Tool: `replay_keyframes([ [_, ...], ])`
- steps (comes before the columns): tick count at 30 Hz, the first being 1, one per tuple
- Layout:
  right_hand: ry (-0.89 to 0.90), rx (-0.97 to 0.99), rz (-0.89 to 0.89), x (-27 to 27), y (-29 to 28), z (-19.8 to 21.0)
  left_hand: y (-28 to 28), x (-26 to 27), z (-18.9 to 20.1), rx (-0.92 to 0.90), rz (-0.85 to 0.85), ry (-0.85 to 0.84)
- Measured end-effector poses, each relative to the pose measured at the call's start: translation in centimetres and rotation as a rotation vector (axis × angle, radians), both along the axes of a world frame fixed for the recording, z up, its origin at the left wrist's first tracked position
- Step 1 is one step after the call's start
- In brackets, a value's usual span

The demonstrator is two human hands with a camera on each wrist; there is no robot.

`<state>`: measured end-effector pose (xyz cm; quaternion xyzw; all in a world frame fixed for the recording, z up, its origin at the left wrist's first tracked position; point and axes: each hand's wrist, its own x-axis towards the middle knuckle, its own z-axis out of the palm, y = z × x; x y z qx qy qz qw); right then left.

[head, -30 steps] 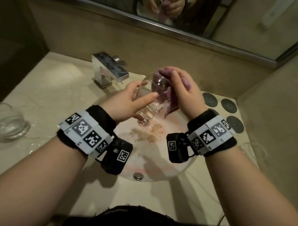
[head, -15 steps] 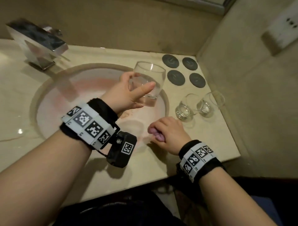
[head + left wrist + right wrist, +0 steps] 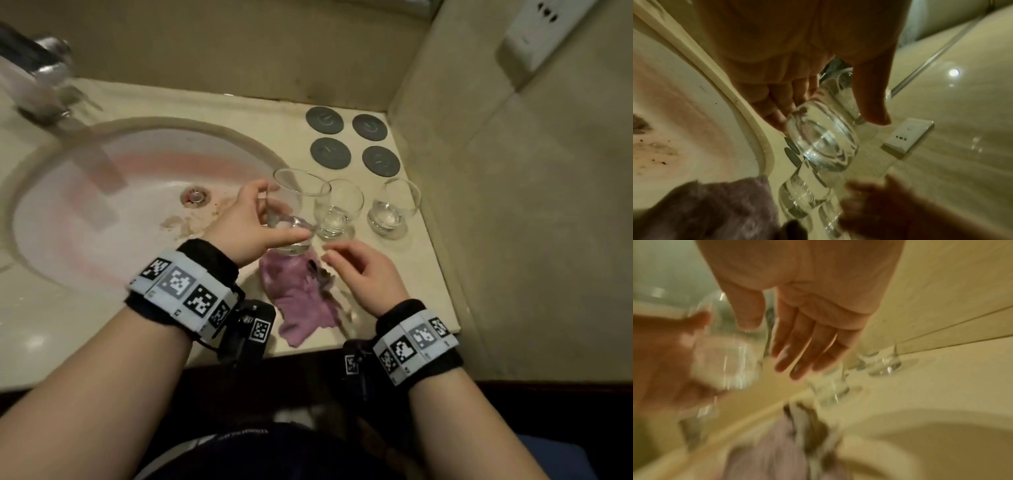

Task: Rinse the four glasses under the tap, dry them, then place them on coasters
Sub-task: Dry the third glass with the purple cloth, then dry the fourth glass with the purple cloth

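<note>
Looked down on a cream stone tabletop (image 3: 428, 270) in a tiled bathroom corner, with a wall socket (image 3: 534, 34) high at one o'clock. Took in the round sink (image 3: 102, 192) at nine o'clock, stained near the drain, and the chrome tap (image 3: 41, 78), blurred, at ten. Found a purple cloth (image 3: 301, 305) crumpled at six o'clock by the tabletop's front edge.

Saw the left hand (image 3: 246, 222) near the centre, fingers clamped on a glass (image 3: 294, 212): thumb low on the near side by the thick base, the other fingers round the far side. Carried mouth up, slightly tilted, base just over the cloth's top edge; could not tell whether touching. Noted the right hand (image 3: 363, 274) at four o'clock of that glass, fingers apart and relaxed, gripping nothing.

Counted two more glasses, the second glass (image 3: 337, 209) and the third glass (image 3: 394, 209), upright on the tabletop at three o'clock of the held one, side by side, apart. Counted four dark coasters (image 3: 324, 120) at twelve to one o'clock, all bare. Found no fourth glass in view.

Judged the glass stiff, thin-walled and brittle, bottom-heavy, likely slick if any water remained. Best gripped low round the belly near the base, never by the rim, and set down softly.
</note>
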<state>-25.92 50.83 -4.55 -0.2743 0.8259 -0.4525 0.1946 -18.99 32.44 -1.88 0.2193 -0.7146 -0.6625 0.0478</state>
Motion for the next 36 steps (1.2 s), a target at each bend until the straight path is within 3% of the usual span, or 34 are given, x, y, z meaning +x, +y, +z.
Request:
replay_keyframes([
  [2,-0.034,-0.120,-0.117,-0.9,0.8,1.9,1.6,-0.2,-0.2,-0.049,-0.037,-0.024],
  [4,-0.083,-0.139,-0.095,-1.5,1.4,3.5,2.9,-0.6,-0.5,-0.111,-0.083,-0.026],
  [8,-0.078,-0.032,-0.004,-1.8,1.9,4.0,5.1,-1.7,-1.6,-0.183,-0.175,0.017],
  [13,-0.025,0.031,-0.109,-2.6,2.7,2.7,7.2,-3.0,-2.9,-0.264,-0.222,-0.022],
  [15,0.015,0.061,-0.120,-2.9,3.0,2.3,7.0,-3.2,-3.5,-0.365,-0.235,-0.087],
  [18,0.100,0.159,-0.103,-3.7,3.1,1.4,5.8,-2.9,-4.5,-0.668,-0.278,-0.326],
  [20,0.114,0.213,-0.076,-4.2,2.9,0.7,5.2,-2.7,-5.1,-0.754,-0.345,-0.435],
  [36,0.151,0.248,0.000,-4.0,1.9,-1.5,4.3,-2.0,-4.9,-0.917,-0.438,-0.432],
])
